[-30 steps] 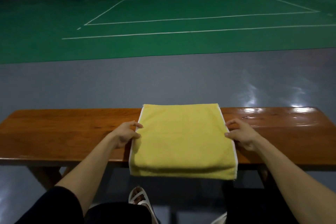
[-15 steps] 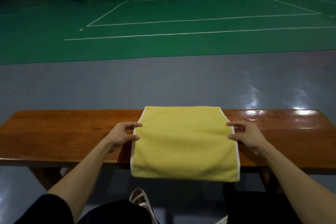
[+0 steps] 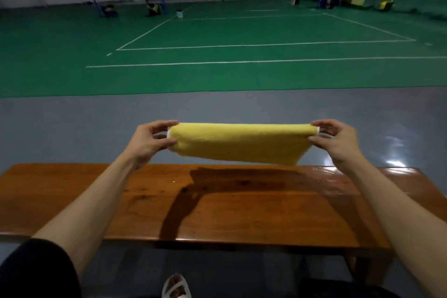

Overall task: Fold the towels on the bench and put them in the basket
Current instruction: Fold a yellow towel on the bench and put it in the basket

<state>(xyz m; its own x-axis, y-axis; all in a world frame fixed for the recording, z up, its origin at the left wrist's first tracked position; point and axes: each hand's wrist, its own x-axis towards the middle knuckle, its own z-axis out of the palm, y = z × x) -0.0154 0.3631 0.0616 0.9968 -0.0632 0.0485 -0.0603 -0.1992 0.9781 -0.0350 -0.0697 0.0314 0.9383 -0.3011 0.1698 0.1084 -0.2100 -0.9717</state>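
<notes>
A folded yellow towel (image 3: 242,144) is hanging in the air above the wooden bench (image 3: 254,213), stretched sideways between two hands and touching no part of the plank. The left hand (image 3: 147,143) is pinching the towel's nine o'clock end, with fingers curling over the top and the thumb pressing lower down, where a strip of white trim is showing. The right hand (image 3: 338,143) is gripping the three o'clock end in the same way. The towel's top edge is running level from hand to hand, while its lower edge is sagging toward five o'clock and ending in a drooping corner near the right wrist. Its dark shadow (image 3: 217,184) is lying across the bench at six o'clock from the cloth, with an arm's shadow trailing toward seven o'clock. Both forearms are reaching over the bench from the near side, and a black sleeve (image 3: 36,271) is covering the left upper arm at seven o'clock of the view. A white sandal (image 3: 176,286) is peeking out at six o'clock, below the bench. A grey floor (image 3: 72,128) and a green court (image 3: 217,75) with white lines are spreading out toward twelve o'clock.
</notes>
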